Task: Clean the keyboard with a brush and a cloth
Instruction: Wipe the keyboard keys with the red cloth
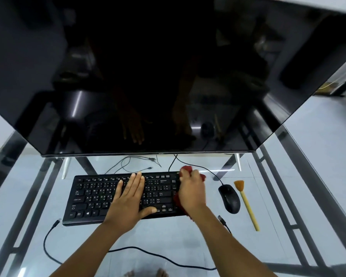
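Black plastic keyboard (92,196), full-width and flat, lies on the glass-topped table (158,234), just in front of the lower edge of the large dark monitor (148,76), with its long side facing the person. Assessment: the unit is probably light and stiff, and liable to slide on smooth glass. The key caps are the delicate part. It is better steadied by flat downward pressure on the key field than lifted by one end.

Left hand (128,198) is placed accordingly. It rests palm down over the middle of the keys, fingers straight and close together pointing toward the monitor, thumb spread to the right along the bottom row. It grips nothing.

Right hand (192,191) sits over the right end of the keyboard, fingers curled round a dark red cloth (186,169). The cloth bulges out beyond the knuckles and trails out under the wrist at the keyboard's front edge. Assessment: it is soft, limp material, so a bunched hold suits it, though loose folds may catch on key caps.

Yellow-handled brush with orange bristles (246,202) lies untouched on the glass just right of the black computer mouse (229,198), apart from both hands. Assessment: it is light with a stiff handle and is best taken mid-handle.

Both forearms reach forward from the lower edge of view, converging slightly toward the keyboard.
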